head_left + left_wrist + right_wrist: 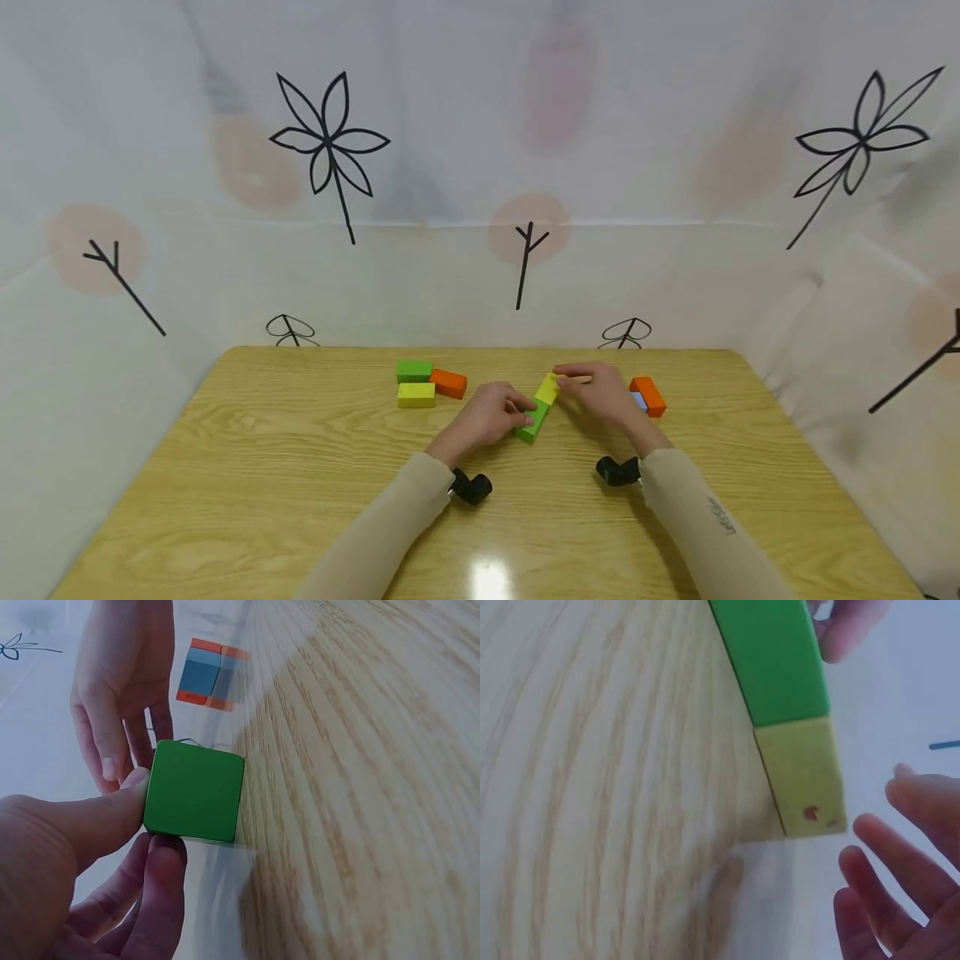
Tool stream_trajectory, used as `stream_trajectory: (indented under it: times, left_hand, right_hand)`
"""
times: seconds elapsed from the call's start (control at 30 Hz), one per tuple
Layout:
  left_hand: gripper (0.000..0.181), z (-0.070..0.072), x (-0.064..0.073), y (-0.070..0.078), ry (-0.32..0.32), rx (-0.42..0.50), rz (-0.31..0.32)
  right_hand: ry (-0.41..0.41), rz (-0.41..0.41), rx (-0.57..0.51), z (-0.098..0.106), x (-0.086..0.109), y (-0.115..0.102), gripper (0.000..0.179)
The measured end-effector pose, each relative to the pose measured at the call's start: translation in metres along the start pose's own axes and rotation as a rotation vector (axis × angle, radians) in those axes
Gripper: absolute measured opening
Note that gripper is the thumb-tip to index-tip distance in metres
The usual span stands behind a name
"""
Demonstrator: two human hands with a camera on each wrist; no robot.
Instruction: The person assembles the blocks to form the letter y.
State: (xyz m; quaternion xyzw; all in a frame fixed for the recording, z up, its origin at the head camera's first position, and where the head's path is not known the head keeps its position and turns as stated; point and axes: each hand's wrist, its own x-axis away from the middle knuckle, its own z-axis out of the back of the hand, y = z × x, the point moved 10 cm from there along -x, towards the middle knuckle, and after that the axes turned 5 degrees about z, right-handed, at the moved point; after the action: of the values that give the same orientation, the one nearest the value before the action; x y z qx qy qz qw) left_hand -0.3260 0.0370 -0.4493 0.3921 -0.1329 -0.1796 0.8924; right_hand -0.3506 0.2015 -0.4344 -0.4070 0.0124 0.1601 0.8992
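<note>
L hand [491,414] pinches green block [532,423], thumb one side, fingers other. R hand [600,392] has fingers loosely spread, tips just beside yellow block [547,388], no grip seen. Yellow block sits end-to-end w/ green, touching, on table [285,475], btwn the hands. To do it well, I'd say: hold green steady, nudge yellow's far end lightly, sides flush; mind R hand vs. orange block [651,396] to its right.
</note>
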Motion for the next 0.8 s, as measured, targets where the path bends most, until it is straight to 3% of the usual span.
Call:
stream_trajectory:
  times: [0.27, 0.47, 0.8]
  left_hand:
    - [0.022, -0.001, -0.001, -0.002, 0.006, 0.02, 0.009]
    - [0.021, -0.001, -0.001, -0.005, 0.007, 0.049, 0.017]
    - [0.02, 0.0, -0.002, -0.005, 0.01, 0.05, 0.044]
  right_hand:
    - [0.07, 0.0, -0.006, 0.027, 0.013, 0.002, 0.033]
    - [0.101, 0.046, 0.015, 0.048, 0.024, 0.002, 0.029]
    - [0.075, 0.05, 0.099, 0.07, 0.043, 0.014, 0.03]
